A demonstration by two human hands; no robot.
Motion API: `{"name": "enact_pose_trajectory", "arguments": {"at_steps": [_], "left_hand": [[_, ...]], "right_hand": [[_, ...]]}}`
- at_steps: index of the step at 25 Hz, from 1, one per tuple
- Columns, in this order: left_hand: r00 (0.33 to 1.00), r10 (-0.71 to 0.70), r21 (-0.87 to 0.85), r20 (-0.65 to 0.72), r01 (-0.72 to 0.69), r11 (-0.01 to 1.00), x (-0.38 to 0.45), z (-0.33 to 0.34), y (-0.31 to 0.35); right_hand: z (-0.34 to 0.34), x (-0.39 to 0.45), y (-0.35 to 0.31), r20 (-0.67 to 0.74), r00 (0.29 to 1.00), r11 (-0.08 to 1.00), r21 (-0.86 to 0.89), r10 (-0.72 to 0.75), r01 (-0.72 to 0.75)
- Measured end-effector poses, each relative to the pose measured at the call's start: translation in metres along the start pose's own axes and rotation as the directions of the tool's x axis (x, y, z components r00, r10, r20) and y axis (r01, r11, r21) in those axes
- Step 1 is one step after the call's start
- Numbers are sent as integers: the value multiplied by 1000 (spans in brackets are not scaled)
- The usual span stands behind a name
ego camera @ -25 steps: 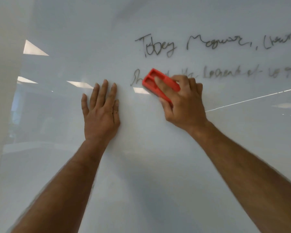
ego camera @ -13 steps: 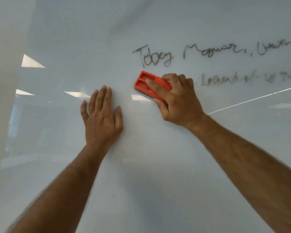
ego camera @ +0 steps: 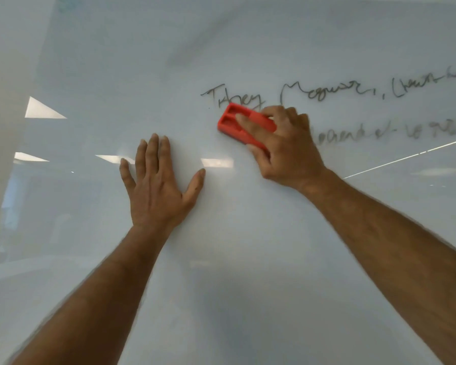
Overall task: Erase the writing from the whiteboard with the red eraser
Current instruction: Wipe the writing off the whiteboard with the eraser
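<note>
Glossy white whiteboard (ego camera: 248, 259) is left bare below and left of the flat-pressed left hand (ego camera: 158, 191), w/ passage to the right blocked by right hand (ego camera: 287, 146) clamped on red rectangular plastic eraser (ego camera: 234, 122).

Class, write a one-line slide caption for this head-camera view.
Right hand presses the red eraser to the whiteboard beside the writing; left hand lies flat.
</note>
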State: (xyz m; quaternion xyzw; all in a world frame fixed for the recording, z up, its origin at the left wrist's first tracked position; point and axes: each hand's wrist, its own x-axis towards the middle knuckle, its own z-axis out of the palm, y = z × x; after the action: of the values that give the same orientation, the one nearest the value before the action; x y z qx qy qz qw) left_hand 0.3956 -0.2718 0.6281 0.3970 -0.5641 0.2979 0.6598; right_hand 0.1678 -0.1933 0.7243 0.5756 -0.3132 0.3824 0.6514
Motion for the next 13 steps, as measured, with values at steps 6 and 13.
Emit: {"name": "enact_pose_trajectory", "arguments": {"at_steps": [6, 13], "left_hand": [[992, 62, 58, 106, -68, 996, 28, 0, 38], [991, 20, 90, 129, -32, 995, 21, 10, 54]], "right_hand": [[11, 55, 15, 1, 969, 963, -108, 248, -247], [30, 89, -9, 8, 983, 973, -146, 181, -178]]}}
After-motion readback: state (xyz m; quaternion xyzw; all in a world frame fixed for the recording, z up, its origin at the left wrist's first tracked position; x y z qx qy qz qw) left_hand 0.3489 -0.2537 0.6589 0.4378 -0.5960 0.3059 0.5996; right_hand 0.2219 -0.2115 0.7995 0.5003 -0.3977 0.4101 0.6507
